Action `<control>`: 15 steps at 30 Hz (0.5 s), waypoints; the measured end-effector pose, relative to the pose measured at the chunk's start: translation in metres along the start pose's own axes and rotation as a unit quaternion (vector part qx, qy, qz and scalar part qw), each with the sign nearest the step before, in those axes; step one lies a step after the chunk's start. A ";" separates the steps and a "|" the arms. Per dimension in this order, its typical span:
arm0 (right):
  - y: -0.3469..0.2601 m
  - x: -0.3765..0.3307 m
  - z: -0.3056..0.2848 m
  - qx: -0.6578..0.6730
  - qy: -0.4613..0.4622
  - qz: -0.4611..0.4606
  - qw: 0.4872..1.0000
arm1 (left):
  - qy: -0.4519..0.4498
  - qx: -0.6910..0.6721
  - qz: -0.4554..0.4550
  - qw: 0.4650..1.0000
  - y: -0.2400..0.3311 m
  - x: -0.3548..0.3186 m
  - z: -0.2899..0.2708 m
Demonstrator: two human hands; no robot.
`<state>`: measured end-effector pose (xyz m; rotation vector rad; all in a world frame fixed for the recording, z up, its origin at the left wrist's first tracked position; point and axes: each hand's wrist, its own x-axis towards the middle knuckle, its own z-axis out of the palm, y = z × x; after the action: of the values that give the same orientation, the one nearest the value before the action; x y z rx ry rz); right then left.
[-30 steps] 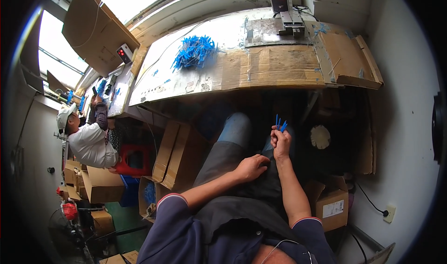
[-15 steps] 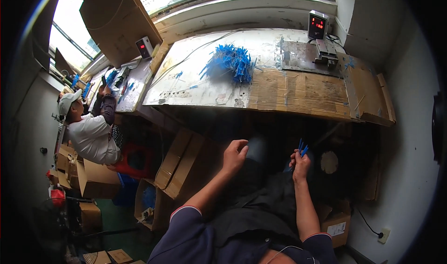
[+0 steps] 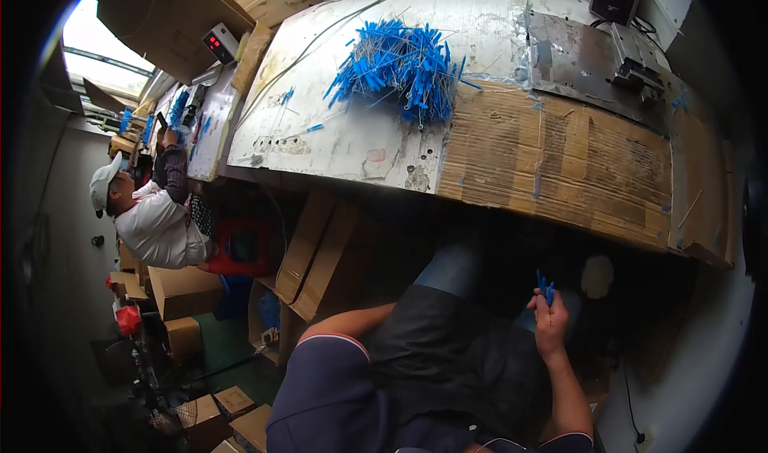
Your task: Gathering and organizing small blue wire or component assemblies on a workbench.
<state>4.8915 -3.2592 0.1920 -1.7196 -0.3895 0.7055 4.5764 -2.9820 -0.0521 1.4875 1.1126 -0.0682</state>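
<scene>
Since half a second ago your left hand has dropped out of sight; its grip cannot be told. Your right hand [image 3: 550, 325] stays low over your lap, fingers pinched on a few blue-tipped pins [image 3: 545, 287]. Beyond, under the bench, cardboard boxes [image 3: 318, 253]. Farther off on the worktable [image 3: 352, 141], a heap of blue-tipped pins [image 3: 400, 65]; at far left, a co-worker [image 3: 156, 217] seated.

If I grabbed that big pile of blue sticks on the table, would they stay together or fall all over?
The pile of blue sticks would probably spill apart: the pieces lie loose and crisscrossed, and a few strays already sit beside it. They look thin, so likely light. The right hand pinches a few easily, upright, which suggests that they are fairly stiff.
</scene>
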 end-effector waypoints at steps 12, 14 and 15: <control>0.010 0.080 -0.030 -0.220 -0.181 -0.080 0.955 | 0.117 0.131 0.001 0.985 0.055 0.027 0.046; 0.001 0.094 -0.026 -0.207 -0.202 -0.114 0.950 | 0.141 0.145 0.028 0.979 0.062 0.032 0.051; -0.007 0.100 -0.025 -0.191 -0.218 -0.141 0.947 | 0.152 0.152 0.043 0.976 0.065 0.035 0.053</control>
<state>4.9839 -3.2164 0.1767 -1.8045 -1.1200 0.8360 4.6659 -2.9924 -0.0401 1.8643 1.3236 0.0539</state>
